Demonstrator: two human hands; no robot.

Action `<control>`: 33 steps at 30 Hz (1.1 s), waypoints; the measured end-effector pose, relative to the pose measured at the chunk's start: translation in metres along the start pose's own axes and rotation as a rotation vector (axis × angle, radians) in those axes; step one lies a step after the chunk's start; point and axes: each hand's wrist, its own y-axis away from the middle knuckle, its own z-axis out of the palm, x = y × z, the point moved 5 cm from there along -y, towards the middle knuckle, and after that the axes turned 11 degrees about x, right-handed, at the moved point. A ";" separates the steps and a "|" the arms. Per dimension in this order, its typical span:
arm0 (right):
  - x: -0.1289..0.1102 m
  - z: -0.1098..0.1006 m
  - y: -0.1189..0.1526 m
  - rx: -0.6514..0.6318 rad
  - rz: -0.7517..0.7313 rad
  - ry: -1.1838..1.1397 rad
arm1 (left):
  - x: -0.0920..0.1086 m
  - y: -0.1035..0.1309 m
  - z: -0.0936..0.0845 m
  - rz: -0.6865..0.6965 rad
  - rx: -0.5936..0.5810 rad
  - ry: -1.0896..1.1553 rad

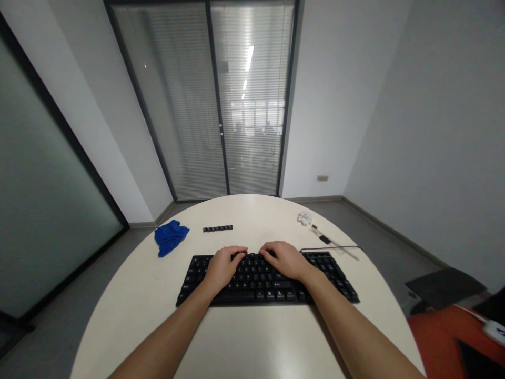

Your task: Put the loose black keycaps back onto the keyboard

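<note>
A black keyboard (pixel 256 281) lies flat on the round table, its long side across in front of me. My left hand (pixel 224 267) is over its back edge left of the middle, fingers reaching past the edge and thumb on the near side. Right of the middle, my right hand (pixel 286 259) curls over the same edge, thumb bent toward the fingertips. A small gap with a few keys separates the two hands. Both hands appear closed on the keyboard's back edge; the fingertips are partly hidden. Beyond the keyboard, several loose black keycaps (pixel 218 228) stand in a row.
A crumpled blue cloth (pixel 170 237) lies on the table (pixel 130 295) at the left. At the right back are a crumpled white wad (pixel 304 218), slim brush-like tools (pixel 335 243) and the keyboard's thin cable (pixel 347 247). A red-orange chair (pixel 442 337) stands right of the table.
</note>
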 end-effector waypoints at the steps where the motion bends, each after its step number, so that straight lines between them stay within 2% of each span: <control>1: 0.000 0.000 0.000 0.001 -0.001 0.001 | 0.000 0.000 0.000 -0.006 -0.002 -0.003; 12: 0.001 0.000 -0.001 0.002 -0.008 0.002 | 0.004 0.001 0.003 0.162 -0.018 -0.028; 19: -0.001 0.000 -0.001 0.001 -0.008 0.001 | 0.006 0.004 0.001 0.120 0.002 -0.098; 22: -0.001 0.000 -0.001 0.003 -0.010 0.006 | 0.012 0.006 -0.001 0.122 0.009 -0.181; 28: 0.000 0.001 -0.001 -0.006 -0.004 0.000 | 0.032 0.010 -0.005 0.261 -0.125 -0.287; 33: -0.001 0.001 0.000 -0.003 -0.008 -0.004 | 0.043 0.015 -0.010 0.329 -0.141 -0.333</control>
